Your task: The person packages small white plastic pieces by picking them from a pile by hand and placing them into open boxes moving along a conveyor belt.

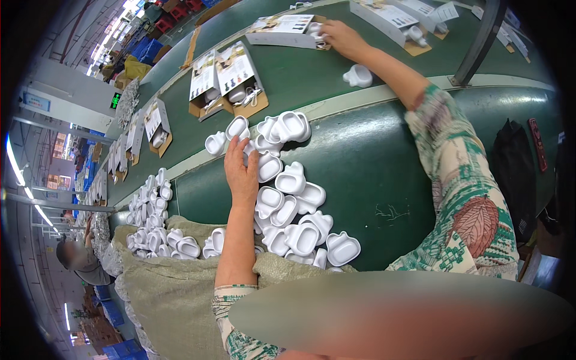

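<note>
Sack (pixel 174 300) lay at the near edge of the bench (pixel 384 150); left hand (pixel 242 174) covered trays (pixel 270 167), right hand (pixel 343 39) met the box (pixel 277 29), grips indiscernible; light, straight pressure seemed best.

Factory packing hall, long green worktable (pixel 312 75), open cartons (pixel 236 67), heaped white parts (pixel 302 237), strip lights (pixel 15 162), blue crates (pixel 113 312)

Head view: left fisheye of a side-by-side pair, worn on my head. Faces down and forward over the bench (pixel 384 162). Nearest: my left forearm (pixel 237 252), rising from the lower edge, left hand (pixel 242 171) near mid-frame. Right hand (pixel 345 39) farther out, toward the top edge. Leftward, lens reaches deep into the room, ceiling lights (pixel 15 162) slanting. Straight edges bow; corners dark.
</note>
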Demonstrator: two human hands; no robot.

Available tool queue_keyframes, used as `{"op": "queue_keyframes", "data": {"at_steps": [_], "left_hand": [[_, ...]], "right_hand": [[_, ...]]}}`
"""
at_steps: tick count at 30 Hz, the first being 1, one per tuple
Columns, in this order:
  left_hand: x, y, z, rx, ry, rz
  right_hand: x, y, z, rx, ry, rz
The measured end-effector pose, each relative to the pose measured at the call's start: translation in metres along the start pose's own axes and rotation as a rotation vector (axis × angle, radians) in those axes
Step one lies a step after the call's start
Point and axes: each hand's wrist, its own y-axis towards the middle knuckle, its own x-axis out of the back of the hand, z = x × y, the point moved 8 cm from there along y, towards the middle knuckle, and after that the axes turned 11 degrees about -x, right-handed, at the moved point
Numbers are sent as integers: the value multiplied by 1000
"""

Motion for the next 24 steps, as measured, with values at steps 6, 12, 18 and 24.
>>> {"op": "queue_keyframes", "data": {"at_steps": [6, 12, 18, 24], "left_hand": [[8, -2, -1, -34, 37, -25], [-2, 2, -5, -38, 34, -23], [5, -2, -1, -26, 48, -7], [-3, 0, -4, -29, 8, -7]], "right_hand": [[89, -71, 44, -190, -359, 388], [92, -104, 33, -94, -432, 396], [43, -83, 135, 294, -55, 300], [-16, -39, 117, 227, -358, 146]]}}
